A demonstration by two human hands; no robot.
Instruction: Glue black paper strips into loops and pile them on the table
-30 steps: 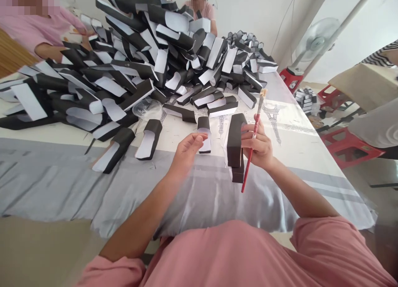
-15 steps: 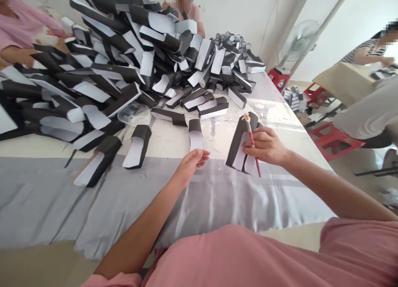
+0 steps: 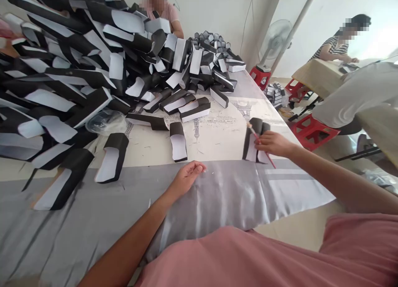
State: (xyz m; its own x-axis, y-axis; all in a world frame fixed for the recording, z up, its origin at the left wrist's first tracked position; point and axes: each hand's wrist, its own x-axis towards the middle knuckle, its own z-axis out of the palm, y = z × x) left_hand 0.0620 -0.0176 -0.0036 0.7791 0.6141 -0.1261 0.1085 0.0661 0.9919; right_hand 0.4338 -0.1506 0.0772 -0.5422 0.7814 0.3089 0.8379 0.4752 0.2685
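My right hand (image 3: 273, 143) is closed round a red-handled brush (image 3: 259, 142) and also presses a folded black and white card piece (image 3: 253, 142) against the table at the right. My left hand (image 3: 188, 177) rests on the grey cloth (image 3: 217, 196) with its fingers loosely curled and nothing in them. Just beyond it lies a single black and white card piece (image 3: 178, 141). A big heap of the same pieces (image 3: 102, 59) fills the far left of the table.
A clear plastic cup (image 3: 104, 121) lies by the heap. A person sits at the far end of the table (image 3: 161, 9). Red stools (image 3: 311, 131) and a fan (image 3: 275, 40) stand on the right, where other people work at another table (image 3: 314, 71).
My right hand carried the card piece and brush away to the right and set the piece down on the table. My left hand dropped onto the cloth. The view swung right.
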